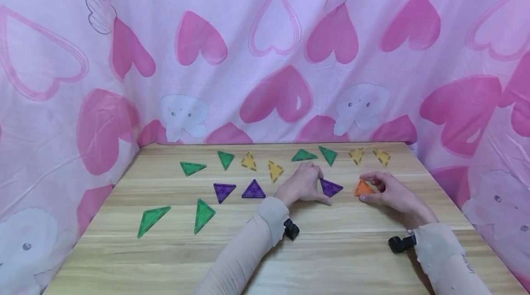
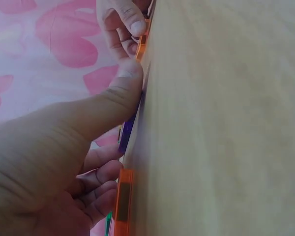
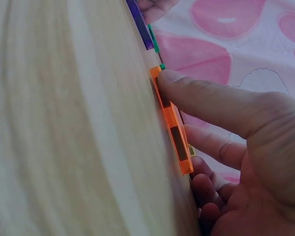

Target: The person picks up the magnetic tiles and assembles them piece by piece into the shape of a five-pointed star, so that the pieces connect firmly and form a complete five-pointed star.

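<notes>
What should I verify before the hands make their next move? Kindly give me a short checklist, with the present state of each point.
1. Right hand pinches the orange triangle: ok, between thumb and finger.
2. Left hand is at the rightmost purple triangle: ok, thumb and fingers about it.
3. Left hand's grip is firm: cannot tell.
4. Held triangles are apart: ok, bare table shows between them.
5. Other orange piece is visible from the head view: not ok; only the left wrist view shows it, beside the fingers.
6. Far-right yellow triangle is clear of both hands: ok.
</notes>
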{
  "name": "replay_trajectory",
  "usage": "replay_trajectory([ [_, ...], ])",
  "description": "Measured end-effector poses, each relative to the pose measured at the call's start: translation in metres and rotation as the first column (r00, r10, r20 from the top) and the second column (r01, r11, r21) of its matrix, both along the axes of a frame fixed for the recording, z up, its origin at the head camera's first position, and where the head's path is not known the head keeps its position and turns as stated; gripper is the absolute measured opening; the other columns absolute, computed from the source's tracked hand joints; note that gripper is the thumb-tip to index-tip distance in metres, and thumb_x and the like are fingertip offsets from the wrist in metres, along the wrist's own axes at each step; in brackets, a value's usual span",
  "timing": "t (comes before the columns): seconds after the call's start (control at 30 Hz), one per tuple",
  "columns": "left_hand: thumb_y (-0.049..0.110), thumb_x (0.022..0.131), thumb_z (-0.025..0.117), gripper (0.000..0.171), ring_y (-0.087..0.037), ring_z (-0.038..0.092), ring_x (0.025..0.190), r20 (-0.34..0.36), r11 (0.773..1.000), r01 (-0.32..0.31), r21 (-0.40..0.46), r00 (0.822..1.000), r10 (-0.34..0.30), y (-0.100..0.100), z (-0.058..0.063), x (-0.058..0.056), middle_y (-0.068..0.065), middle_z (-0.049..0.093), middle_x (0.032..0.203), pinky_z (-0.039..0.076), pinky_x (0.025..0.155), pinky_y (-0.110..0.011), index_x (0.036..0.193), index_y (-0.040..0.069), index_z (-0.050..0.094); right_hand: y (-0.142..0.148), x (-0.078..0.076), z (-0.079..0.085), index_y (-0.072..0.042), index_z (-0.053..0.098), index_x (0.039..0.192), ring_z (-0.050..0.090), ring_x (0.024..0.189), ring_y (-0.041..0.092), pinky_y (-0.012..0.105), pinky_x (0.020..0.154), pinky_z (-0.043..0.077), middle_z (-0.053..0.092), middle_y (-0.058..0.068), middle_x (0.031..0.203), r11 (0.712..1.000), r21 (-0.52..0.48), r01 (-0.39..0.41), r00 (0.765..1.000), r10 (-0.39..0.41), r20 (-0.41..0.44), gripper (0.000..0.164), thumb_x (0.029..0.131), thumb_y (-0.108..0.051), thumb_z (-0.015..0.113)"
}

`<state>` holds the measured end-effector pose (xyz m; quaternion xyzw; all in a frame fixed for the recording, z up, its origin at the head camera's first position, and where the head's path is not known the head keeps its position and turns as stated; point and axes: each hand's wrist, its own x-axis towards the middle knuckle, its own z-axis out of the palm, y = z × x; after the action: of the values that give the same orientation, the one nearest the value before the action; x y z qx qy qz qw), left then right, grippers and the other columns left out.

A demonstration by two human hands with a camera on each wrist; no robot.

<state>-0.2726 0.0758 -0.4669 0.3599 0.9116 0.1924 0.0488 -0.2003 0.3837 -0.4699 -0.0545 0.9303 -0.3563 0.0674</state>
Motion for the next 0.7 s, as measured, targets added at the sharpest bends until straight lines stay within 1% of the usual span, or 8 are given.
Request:
replay_trajectory([
  [0.07, 0.061, 0.078, 0.099, 0.080, -0.020, 0.055, 0.137, -0.001, 1.000, -0.010, -0.001, 1.000, 0.010, -0.002, 0.000, -0.001, -0.002, 0.065, 0.135, 0.044, 0.121, -0.027, 0.134, 0.011, 0.073, -0.001, 0.000, 0.000, -0.005, 0.061, 0.154, 0.049, 0.111, 0.029, 0.036, 0.088, 0.043, 0.062, 0.015, 0.131, 1.000, -0.002, 0.010, 1.000, -0.010, 0.008, 0.073, 0.095, -0.034, 0.092],
  [0.13, 0.060, 0.078, 0.099, 0.079, -0.020, 0.057, 0.135, -0.002, 1.000, -0.007, -0.002, 1.000, 0.007, -0.003, 0.001, -0.001, -0.002, 0.067, 0.133, 0.046, 0.119, -0.026, 0.134, 0.011, 0.074, -0.002, 0.001, 0.000, -0.005, 0.060, 0.155, 0.049, 0.112, 0.030, 0.037, 0.089, 0.043, 0.061, 0.016, 0.133, 1.000, -0.015, 0.019, 1.000, -0.018, 0.019, 0.074, 0.095, -0.033, 0.092],
  [0.23, 0.059, 0.081, 0.098, 0.070, -0.019, 0.059, 0.130, -0.021, 1.000, -0.006, 0.001, 1.000, 0.007, -0.003, 0.002, -0.002, 0.001, 0.070, 0.126, 0.049, 0.115, -0.025, 0.127, 0.011, 0.077, -0.005, 0.002, 0.001, -0.004, 0.058, 0.156, 0.051, 0.116, 0.032, 0.040, 0.092, 0.044, 0.061, 0.019, 0.138, 0.999, -0.019, 0.035, 0.999, -0.035, 0.030, 0.077, 0.094, -0.034, 0.092],
  [0.33, 0.059, 0.083, 0.096, 0.061, -0.015, 0.062, 0.119, -0.048, 1.000, -0.001, 0.011, 0.999, 0.001, 0.001, 0.002, -0.002, 0.005, 0.071, 0.114, 0.052, 0.107, -0.023, 0.117, 0.012, 0.078, -0.008, 0.001, 0.002, -0.003, 0.057, 0.155, 0.052, 0.117, 0.033, 0.040, 0.093, 0.046, 0.060, 0.020, 0.140, 0.999, -0.021, 0.039, 0.999, -0.038, 0.031, 0.078, 0.094, -0.035, 0.092],
  [0.43, 0.055, 0.085, 0.096, 0.054, -0.011, 0.062, 0.109, -0.057, 1.000, 0.015, 0.026, 0.998, -0.014, 0.007, 0.000, -0.001, 0.006, 0.072, 0.108, 0.052, 0.099, -0.021, 0.112, 0.013, 0.078, -0.013, 0.001, 0.001, -0.004, 0.058, 0.154, 0.053, 0.116, 0.031, 0.036, 0.094, 0.047, 0.061, 0.019, 0.139, 0.999, -0.032, 0.039, 0.999, -0.038, 0.026, 0.078, 0.093, -0.037, 0.093],
  [0.5, 0.052, 0.086, 0.096, 0.050, -0.009, 0.062, 0.105, -0.048, 0.999, 0.028, 0.040, 0.998, -0.026, 0.011, 0.000, 0.001, 0.005, 0.072, 0.108, 0.053, 0.094, -0.019, 0.113, 0.013, 0.078, -0.016, 0.000, 0.000, -0.005, 0.059, 0.153, 0.053, 0.114, 0.029, 0.034, 0.093, 0.047, 0.061, 0.017, 0.136, 0.999, -0.039, 0.032, 0.999, -0.031, 0.013, 0.077, 0.093, -0.037, 0.093],
  [0.6, 0.047, 0.088, 0.095, 0.048, -0.009, 0.061, 0.105, -0.044, 0.998, 0.040, 0.047, 0.998, -0.038, 0.016, -0.001, 0.003, 0.003, 0.072, 0.111, 0.052, 0.093, -0.018, 0.117, 0.013, 0.079, -0.019, 0.000, -0.001, -0.003, 0.060, 0.152, 0.056, 0.113, 0.028, 0.033, 0.093, 0.047, 0.063, 0.017, 0.134, 1.000, -0.025, 0.017, 1.000, -0.018, -0.026, 0.077, 0.092, -0.037, 0.094],
  [0.7, 0.045, 0.090, 0.094, 0.047, -0.010, 0.060, 0.106, -0.047, 0.998, 0.045, 0.043, 0.998, -0.043, 0.020, 0.000, 0.005, 0.002, 0.070, 0.114, 0.052, 0.092, -0.018, 0.121, 0.014, 0.079, -0.022, 0.001, -0.002, -0.003, 0.060, 0.151, 0.057, 0.114, 0.029, 0.032, 0.094, 0.047, 0.062, 0.018, 0.134, 0.999, -0.027, 0.024, 0.999, -0.025, -0.038, 0.078, 0.091, -0.037, 0.095],
])
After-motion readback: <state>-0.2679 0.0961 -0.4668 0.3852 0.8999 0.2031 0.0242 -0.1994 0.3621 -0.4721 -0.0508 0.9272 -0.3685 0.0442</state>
